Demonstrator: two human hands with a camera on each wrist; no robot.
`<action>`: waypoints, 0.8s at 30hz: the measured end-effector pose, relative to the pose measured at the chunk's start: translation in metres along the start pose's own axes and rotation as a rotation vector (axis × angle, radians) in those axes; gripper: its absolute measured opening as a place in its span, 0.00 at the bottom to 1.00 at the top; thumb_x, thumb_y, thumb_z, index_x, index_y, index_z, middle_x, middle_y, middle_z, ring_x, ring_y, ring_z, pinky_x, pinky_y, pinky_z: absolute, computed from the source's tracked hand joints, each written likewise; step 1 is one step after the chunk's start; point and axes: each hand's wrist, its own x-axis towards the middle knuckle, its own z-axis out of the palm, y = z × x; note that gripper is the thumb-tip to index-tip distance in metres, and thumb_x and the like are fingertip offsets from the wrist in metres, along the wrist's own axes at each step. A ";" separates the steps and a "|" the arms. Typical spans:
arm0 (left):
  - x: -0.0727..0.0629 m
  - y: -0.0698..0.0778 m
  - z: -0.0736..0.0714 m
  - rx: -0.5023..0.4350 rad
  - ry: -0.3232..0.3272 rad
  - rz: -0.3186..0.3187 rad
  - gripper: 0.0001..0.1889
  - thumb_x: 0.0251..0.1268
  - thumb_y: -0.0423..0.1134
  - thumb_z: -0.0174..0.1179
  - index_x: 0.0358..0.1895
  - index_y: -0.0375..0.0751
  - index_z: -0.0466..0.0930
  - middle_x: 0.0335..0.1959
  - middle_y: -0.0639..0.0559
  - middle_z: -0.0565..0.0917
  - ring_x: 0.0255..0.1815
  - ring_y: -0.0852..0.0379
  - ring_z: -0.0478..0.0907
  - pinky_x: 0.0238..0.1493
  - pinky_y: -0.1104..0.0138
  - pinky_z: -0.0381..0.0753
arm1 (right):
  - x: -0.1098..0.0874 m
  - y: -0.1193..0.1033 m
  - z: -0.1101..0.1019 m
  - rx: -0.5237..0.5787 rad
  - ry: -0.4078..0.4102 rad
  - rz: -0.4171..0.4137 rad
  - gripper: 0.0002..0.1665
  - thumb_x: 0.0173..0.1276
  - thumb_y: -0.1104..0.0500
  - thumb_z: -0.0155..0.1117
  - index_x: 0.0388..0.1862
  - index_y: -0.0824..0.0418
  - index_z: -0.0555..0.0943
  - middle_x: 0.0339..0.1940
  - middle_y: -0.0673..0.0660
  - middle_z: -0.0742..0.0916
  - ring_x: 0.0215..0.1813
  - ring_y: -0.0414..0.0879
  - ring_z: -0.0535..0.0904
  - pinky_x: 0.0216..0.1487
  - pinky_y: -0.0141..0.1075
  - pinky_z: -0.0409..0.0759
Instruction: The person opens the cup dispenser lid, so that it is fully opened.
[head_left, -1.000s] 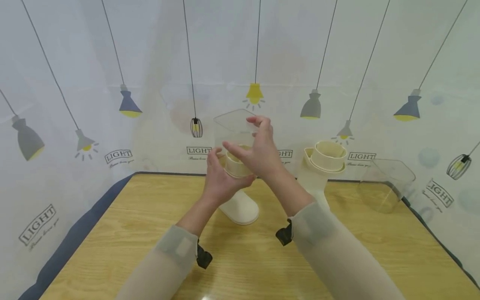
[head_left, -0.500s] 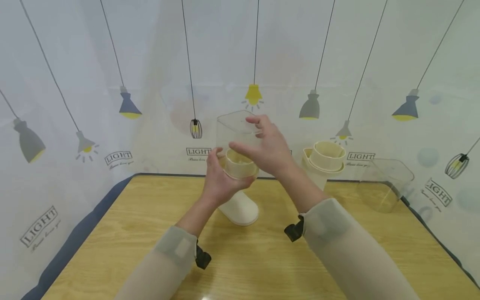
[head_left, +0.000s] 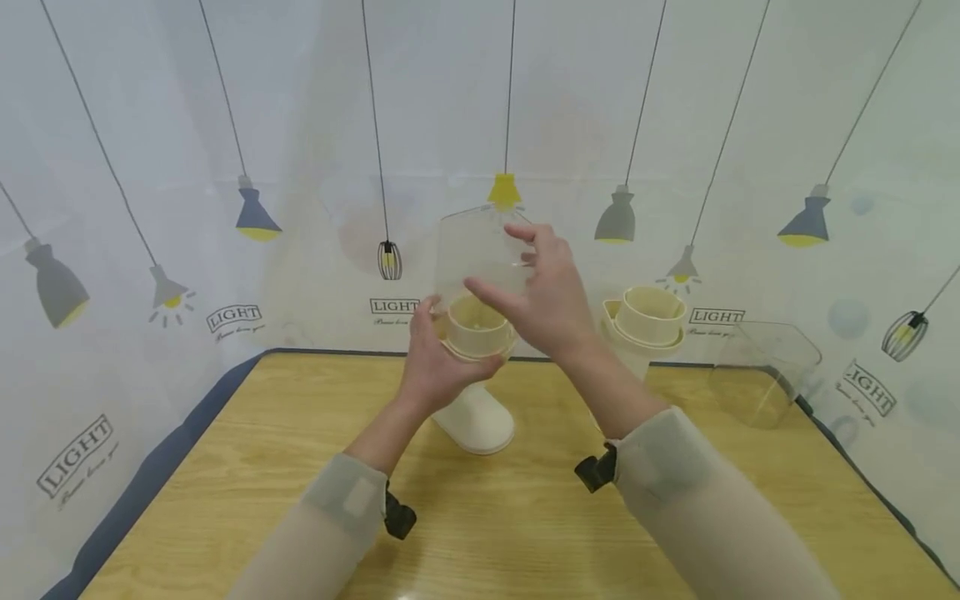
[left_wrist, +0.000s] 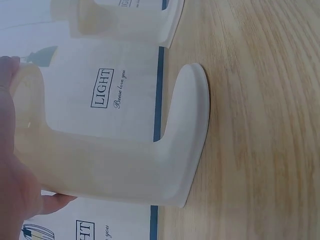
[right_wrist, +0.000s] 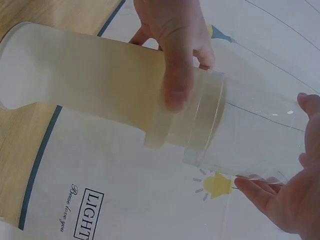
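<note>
A cream dispenser stand (head_left: 480,423) with a round collar (head_left: 478,340) stands upright on the table. My left hand (head_left: 440,358) grips the stand's head just below the collar, thumb on the near side. With fingers and thumb spread and curved, my right hand (head_left: 551,296) holds a clear plastic canister (head_left: 472,250) above the stand. In the right wrist view the canister (right_wrist: 260,125) overlaps the collar at its lower edge; whether it is fully seated I cannot tell. The left wrist view shows the stand's column (left_wrist: 100,160) and foot from the side.
A second cream stand (head_left: 645,325) of the same kind is to the right, partly behind my right forearm. Beyond it another clear canister (head_left: 765,379) rests near the back right corner of the wooden table (head_left: 277,467). A printed cloth (head_left: 315,167) hangs behind.
My right hand has shifted a little to the right, and the clear canister has moved slightly right and changed its tilt. My left hand keeps its grip on the stand.
</note>
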 end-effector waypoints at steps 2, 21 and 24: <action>0.000 0.000 0.000 -0.021 -0.003 -0.001 0.68 0.31 0.67 0.81 0.77 0.52 0.46 0.66 0.46 0.65 0.59 0.51 0.71 0.58 0.54 0.75 | 0.001 -0.001 -0.008 0.037 0.029 -0.012 0.47 0.56 0.38 0.78 0.68 0.53 0.69 0.66 0.53 0.75 0.61 0.52 0.77 0.57 0.45 0.79; -0.010 -0.007 0.004 -0.222 -0.029 -0.204 0.65 0.31 0.65 0.82 0.72 0.56 0.47 0.61 0.46 0.68 0.57 0.49 0.74 0.59 0.54 0.76 | -0.017 0.006 -0.078 0.060 0.131 0.027 0.46 0.56 0.43 0.80 0.70 0.51 0.68 0.69 0.45 0.73 0.63 0.45 0.74 0.57 0.45 0.78; -0.010 -0.008 0.002 -0.207 -0.028 -0.222 0.65 0.31 0.67 0.81 0.74 0.56 0.49 0.64 0.48 0.64 0.60 0.49 0.70 0.62 0.51 0.74 | -0.022 0.003 -0.090 0.047 0.144 0.031 0.46 0.57 0.48 0.81 0.70 0.54 0.68 0.68 0.48 0.74 0.63 0.46 0.75 0.58 0.47 0.78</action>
